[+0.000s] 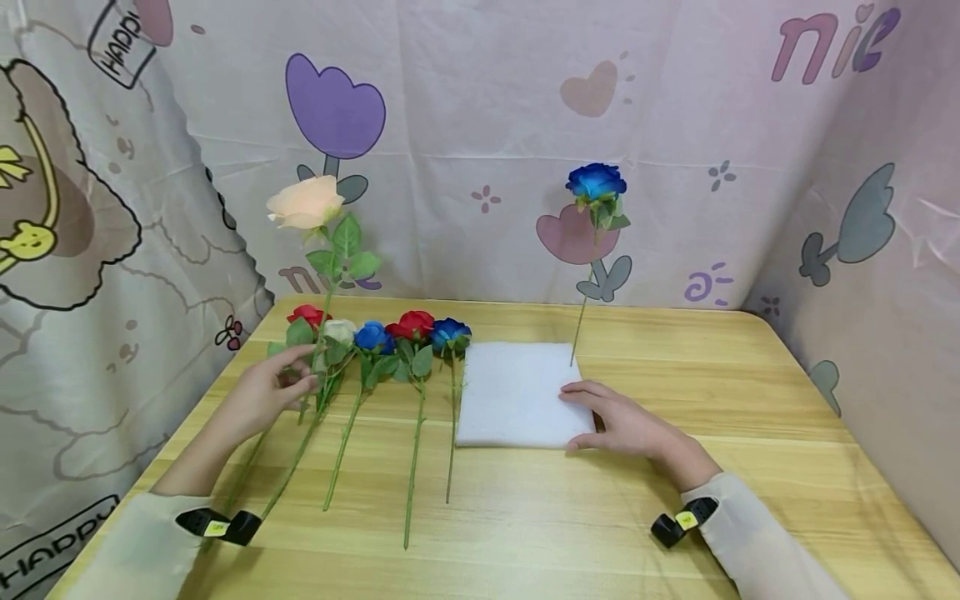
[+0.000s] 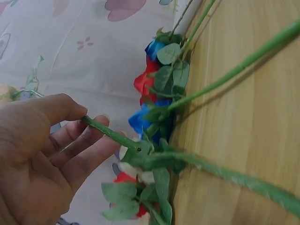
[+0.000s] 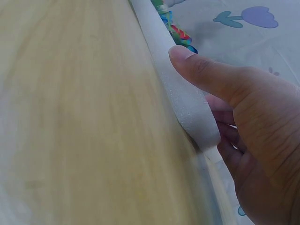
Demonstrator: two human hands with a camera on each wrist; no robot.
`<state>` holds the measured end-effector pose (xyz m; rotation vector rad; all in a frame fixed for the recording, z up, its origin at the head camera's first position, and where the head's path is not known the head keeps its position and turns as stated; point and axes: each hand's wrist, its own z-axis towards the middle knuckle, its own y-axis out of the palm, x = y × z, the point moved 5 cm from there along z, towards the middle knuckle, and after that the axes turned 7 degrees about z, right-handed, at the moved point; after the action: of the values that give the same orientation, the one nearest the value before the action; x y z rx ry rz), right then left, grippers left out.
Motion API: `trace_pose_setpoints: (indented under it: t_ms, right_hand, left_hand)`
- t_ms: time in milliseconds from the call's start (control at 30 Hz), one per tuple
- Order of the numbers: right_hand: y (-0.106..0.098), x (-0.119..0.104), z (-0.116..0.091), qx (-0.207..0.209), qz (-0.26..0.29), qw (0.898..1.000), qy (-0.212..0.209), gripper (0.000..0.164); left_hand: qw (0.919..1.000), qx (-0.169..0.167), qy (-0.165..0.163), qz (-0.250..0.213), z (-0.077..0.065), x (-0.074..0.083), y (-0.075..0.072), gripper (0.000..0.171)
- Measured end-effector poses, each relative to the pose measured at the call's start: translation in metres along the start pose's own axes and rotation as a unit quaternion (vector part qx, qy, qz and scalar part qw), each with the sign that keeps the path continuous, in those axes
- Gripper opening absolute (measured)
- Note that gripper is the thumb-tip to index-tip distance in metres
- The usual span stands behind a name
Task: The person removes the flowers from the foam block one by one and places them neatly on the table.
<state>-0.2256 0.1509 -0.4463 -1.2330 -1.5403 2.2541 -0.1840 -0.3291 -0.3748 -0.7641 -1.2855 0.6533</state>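
Note:
My left hand (image 1: pixel 266 392) pinches the green stem of a peach rose (image 1: pixel 306 202) between thumb and fingers, bloom upward. In the left wrist view the cut lower end of this stem (image 2: pixel 112 134) shows just below the fingertips. A white foam board (image 1: pixel 517 396) lies flat on the table. With thumb at its front edge and fingers over the right side, my right hand (image 1: pixel 622 421) grips the board's right end. One blue rose (image 1: pixel 596 182) stands nearly upright at the board's back right, its stem slightly tilted.
Left of the board several roses lie on the wooden table (image 1: pixel 525 525): a red rose (image 1: pixel 307 316), a white rose (image 1: pixel 340 332), a blue rose (image 1: pixel 373 337), another red rose (image 1: pixel 416 325) and another blue rose (image 1: pixel 450 332). A printed cloth (image 1: pixel 465 83) hangs behind.

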Motion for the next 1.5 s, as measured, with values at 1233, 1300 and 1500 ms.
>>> trace_pose_setpoints:
  t_ms: [1233,1300,1500]
  right_hand:
    - [0.0,0.0,-0.001,0.005,0.0,1.0,0.002,0.079]
    - [0.0,0.0,-0.001,0.006,0.0,1.0,0.001,0.079]
    - [0.0,-0.001,-0.001,0.004,0.002,1.0,0.001,0.078]
  left_hand:
    - [0.9989,-0.02,-0.043,-0.001,-0.064,-0.074,-0.034,0.051]
    - [0.9988,-0.025,-0.043,-0.002,-0.068,-0.077,-0.035,0.051]
    - [0.9974,-0.042,-0.057,0.009,-0.076,-0.089,-0.037,0.049]
